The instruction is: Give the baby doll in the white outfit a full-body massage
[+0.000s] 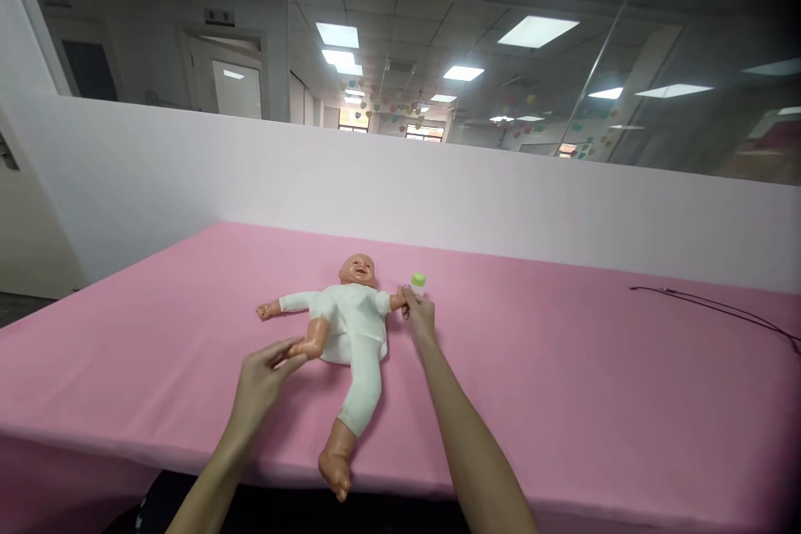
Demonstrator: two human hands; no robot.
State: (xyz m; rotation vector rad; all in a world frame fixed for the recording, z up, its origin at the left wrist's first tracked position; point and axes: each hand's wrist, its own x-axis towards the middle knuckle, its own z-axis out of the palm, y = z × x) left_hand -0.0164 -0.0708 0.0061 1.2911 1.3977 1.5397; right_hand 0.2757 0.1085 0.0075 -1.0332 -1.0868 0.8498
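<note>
A baby doll (354,313) with a white cloth body lies on its back on the pink-covered table (563,384), head toward the far wall. My left hand (266,375) is closed on the doll's foot at the left of the picture, and that leg is bent up. With its fingers closed, my right hand (419,310) grips the doll's hand on the right side. The other doll leg stretches toward the table's near edge. Just behind my right hand stands a small container with a green lid (418,278), its lower part hidden.
A thin black cable (713,303) lies at the table's right side. Along the far edge runs a low white wall (438,192) with glass above it. A door (31,209) is at the left.
</note>
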